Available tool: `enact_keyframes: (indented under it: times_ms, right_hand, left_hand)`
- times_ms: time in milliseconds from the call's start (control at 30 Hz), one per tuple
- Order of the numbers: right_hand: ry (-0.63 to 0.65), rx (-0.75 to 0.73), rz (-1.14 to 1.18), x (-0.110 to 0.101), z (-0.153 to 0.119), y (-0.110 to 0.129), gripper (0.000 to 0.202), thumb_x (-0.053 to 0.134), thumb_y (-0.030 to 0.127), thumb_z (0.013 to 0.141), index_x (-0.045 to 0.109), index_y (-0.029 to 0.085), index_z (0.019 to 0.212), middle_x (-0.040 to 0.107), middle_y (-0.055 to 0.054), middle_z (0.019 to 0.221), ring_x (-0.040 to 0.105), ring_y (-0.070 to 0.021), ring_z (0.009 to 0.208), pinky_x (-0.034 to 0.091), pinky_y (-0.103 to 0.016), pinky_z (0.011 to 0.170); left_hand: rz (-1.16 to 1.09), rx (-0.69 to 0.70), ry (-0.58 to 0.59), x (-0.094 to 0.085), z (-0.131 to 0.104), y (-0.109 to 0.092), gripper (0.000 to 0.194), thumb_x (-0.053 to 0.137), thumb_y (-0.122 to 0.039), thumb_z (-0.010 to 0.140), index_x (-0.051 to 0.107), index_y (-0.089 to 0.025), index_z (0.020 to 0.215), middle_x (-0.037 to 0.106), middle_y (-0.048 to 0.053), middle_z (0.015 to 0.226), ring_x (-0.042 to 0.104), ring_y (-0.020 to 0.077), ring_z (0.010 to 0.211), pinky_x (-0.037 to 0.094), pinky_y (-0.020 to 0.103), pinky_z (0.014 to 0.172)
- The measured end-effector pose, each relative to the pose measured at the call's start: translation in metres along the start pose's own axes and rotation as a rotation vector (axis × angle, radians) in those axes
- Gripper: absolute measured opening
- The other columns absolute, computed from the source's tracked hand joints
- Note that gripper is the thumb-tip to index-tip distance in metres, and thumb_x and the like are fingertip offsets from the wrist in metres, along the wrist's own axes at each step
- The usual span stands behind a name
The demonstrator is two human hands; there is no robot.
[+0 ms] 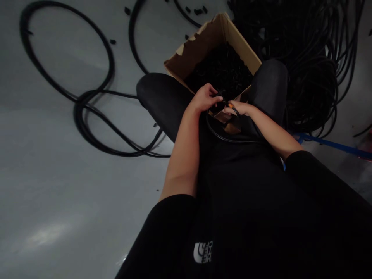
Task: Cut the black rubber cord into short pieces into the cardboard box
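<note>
Basically, left hand (207,97) pinches black cable (226,140), thumb near fingertips, at the box's (242,44) near edge; right hand (238,109) curls around an orange tool (231,105) just beside. Likely risk: tool slips, nicks left fingertips, since everything's crowded and dim.

Left forearm (186,139) and right forearm (271,130) reached forward and converged; left hand (204,97) was arched in a pinch, right hand (241,107) curled close beside it.

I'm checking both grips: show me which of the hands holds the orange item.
The right hand holds the orange item; the left hand, opposite it, pinches a dark piece with no orange showing.
</note>
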State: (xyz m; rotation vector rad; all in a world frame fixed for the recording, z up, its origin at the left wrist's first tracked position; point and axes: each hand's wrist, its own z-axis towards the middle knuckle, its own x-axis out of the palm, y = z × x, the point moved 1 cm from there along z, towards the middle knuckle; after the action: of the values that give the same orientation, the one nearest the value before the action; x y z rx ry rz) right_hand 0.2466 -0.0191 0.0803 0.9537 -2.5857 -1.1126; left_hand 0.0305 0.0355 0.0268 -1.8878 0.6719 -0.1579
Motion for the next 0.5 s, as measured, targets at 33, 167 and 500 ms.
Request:
enact_keyframes:
  times_ms: [33,167,500]
  right_hand:
    - [-0.018,0.019,-0.011,0.000,-0.001,0.002,0.035,0.081,0.005,0.111,0.067,0.017,0.081,0.067,0.002,0.073,0.060,-0.0130,0.070,0.046,-0.022,0.065]
    - [-0.065,0.044,-0.016,0.001,-0.005,0.008,0.037,0.087,0.011,0.109,0.066,0.017,0.079,0.068,0.001,0.071,0.061,-0.0129,0.068,0.047,-0.021,0.064]
    - [-0.063,0.065,0.024,0.000,-0.012,0.014,0.042,0.089,0.016,0.109,0.068,0.017,0.073,0.068,0.000,0.064,0.062,-0.0122,0.063,0.046,-0.021,0.059]
  left_hand:
    - [0.004,-0.001,-0.002,0.000,0.000,0.000,0.061,0.109,-0.045,0.082,0.066,-0.023,0.119,0.065,0.000,0.082,0.085,0.0367,0.094,0.073,0.051,0.086]
    - [0.019,-0.033,0.009,0.002,0.001,0.001,0.052,0.104,-0.034,0.084,0.066,-0.023,0.117,0.067,0.002,0.085,0.084,0.0349,0.091,0.073,0.051,0.085]
    - [-0.055,0.022,0.023,0.004,-0.003,-0.011,0.063,0.114,-0.047,0.080,0.069,-0.023,0.117,0.066,0.001,0.081,0.085,0.0351,0.086,0.073,0.049,0.080]
